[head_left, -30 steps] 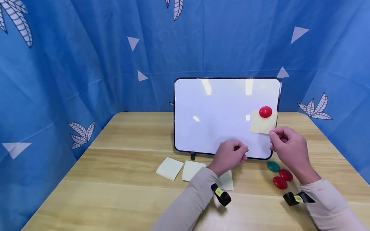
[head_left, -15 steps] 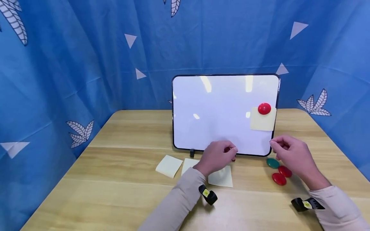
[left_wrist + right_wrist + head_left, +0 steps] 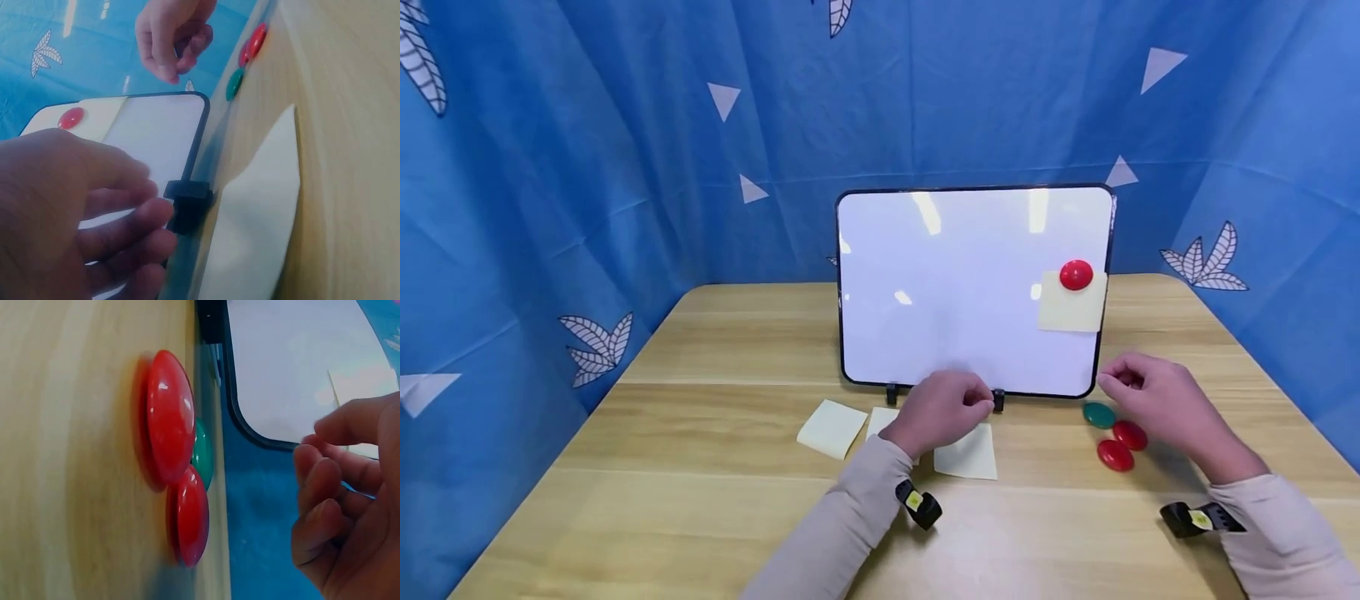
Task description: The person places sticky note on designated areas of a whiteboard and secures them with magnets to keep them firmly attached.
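A whiteboard (image 3: 955,292) with a black frame stands on the table. A pale yellow sticky note (image 3: 1060,312) hangs at its right side under a round red magnet (image 3: 1077,275). My left hand (image 3: 942,410) hovers before the board's lower edge, over the loose notes, its fingers loosely bent around nothing. Beside the board's lower right corner is my right hand (image 3: 1161,398), also holding nothing, thumb near the index finger in the right wrist view. Below it lie a green magnet (image 3: 1099,414), a red magnet (image 3: 1130,435) and another red magnet (image 3: 1116,456).
Three loose notes lie before the board: a left note (image 3: 832,429), a middle note (image 3: 877,421) partly behind my left hand, and a right note (image 3: 966,454). Black feet (image 3: 997,400) support the board. A blue curtain (image 3: 805,108) surrounds the wooden table (image 3: 700,500).
My left hand has moved left and away from the board, uncovering the right note and a foot. My right hand has dropped away from the hanging note. The view has shifted slightly.
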Motion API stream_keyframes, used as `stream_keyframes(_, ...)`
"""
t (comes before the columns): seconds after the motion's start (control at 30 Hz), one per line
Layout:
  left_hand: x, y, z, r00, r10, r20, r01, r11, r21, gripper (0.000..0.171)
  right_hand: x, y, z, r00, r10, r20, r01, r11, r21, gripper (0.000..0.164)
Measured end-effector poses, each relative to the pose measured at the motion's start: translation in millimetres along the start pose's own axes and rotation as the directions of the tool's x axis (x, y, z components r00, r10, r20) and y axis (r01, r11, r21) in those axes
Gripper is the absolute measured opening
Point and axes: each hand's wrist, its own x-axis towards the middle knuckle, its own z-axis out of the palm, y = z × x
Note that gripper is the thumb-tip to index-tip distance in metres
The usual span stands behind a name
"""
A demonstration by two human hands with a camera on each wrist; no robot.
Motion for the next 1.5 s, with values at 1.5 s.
stream_keyframes(1.5, -4.1, -11.6, -10.6, 0.96, -0.05, 0.274, -0.028, 0.961, 0.274, 0.02, 5, 15, 11, 0.951, 0.036, 0.308, -0.009, 0.996, -0.089, 0.045)
